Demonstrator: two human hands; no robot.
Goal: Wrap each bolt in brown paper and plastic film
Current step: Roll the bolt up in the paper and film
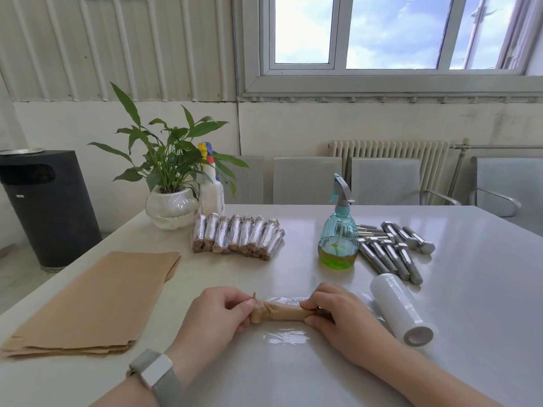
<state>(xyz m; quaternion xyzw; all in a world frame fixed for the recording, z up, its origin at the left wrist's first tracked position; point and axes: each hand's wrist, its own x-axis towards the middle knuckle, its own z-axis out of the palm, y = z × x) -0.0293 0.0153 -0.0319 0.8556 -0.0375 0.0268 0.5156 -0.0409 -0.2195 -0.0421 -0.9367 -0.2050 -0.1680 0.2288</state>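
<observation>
1. The left hand pinches one twisted end of the paper-wrapped bolt; the right hand grips the other end, over a sheet of plastic film on the bench.
2. To roll it well, I judge: keep the film taut, roll evenly, tuck the ends.
3. Counted: about eight finished bundles, roughly seven bare bolts, one film roll, one paper stack, two spray bottles.

A potted plant, two spray bottles and a black bin.
</observation>
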